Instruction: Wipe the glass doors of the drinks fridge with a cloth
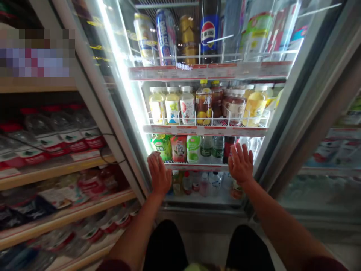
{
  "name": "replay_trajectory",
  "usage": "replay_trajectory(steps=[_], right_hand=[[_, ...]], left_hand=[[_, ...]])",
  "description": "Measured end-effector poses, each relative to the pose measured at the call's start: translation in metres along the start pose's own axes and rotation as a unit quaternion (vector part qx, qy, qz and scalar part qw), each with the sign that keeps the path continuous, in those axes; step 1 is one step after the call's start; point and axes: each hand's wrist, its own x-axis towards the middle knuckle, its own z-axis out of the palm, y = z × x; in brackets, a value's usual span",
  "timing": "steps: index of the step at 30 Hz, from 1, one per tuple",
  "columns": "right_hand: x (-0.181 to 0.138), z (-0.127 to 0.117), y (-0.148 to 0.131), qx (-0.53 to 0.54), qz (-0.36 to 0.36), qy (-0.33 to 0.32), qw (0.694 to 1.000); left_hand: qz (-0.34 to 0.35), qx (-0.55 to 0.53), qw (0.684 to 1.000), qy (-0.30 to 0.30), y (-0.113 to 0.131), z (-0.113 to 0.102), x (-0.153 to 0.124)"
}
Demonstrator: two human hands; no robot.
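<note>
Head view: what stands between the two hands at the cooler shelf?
Between left hand and right hand: red-labelled bottle, green-labelled bottle, two clear water bottles, in head view.

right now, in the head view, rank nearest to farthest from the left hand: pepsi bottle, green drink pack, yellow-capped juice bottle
1. green drink pack: third shelf, left end, just above the left hand.
2. yellow-capped juice bottle: second shelf, middle.
3. pepsi bottle: top shelf, up and to the right.

Wire cooler shelves [205,130], cans [166,37] topmost, juice bottles [172,107] beneath, water bottles [217,148] lower
</note>
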Motion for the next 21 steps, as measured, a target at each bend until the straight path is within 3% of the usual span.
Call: replay_trajectory(steps=[3, 7, 9, 11, 14, 16, 21], right_hand=[[0.0, -0.001, 0.0, -0.001, -0.004, -0.002, 1.0], [-0.001, 0.0, 0.0, -0.007, -0.006, 0.003, 1.0], [-0.002, 0.001, 0.0, -0.006, -0.003, 0.002, 1.0], [-0.002, 0.002, 0.0, -0.004, -0.001, 0.002, 1.0], [0.0, 0.0, 0.0, -0.004, -0.003, 0.001, 1.0], [0.002, -0.003, 0.001, -0.006, -0.01, -0.002, 1.0], [0.002, -0.002, 0.0, 0.0, -0.009, -0.011, 1.0]], left_hand=[[-0.006, 0.0, 1.0, 0.002, -0.009, -0.001, 0.005], [-0.064, -0.007, 0.997, 0.045, -0.025, -0.02, 0.077], [-0.068, -0.015, 0.996, 0.053, -0.016, -0.022, 0.089], [-0.044, -0.023, 0.998, 0.039, 0.004, -0.013, 0.071], [0.043, -0.027, 0.999, -0.007, 0.032, 0.004, 0.026], [0.081, -0.028, 0.996, -0.011, 0.037, 0.009, 0.023], [-0.004, -0.046, 0.997, 0.068, 0.026, -0.002, 0.109]])
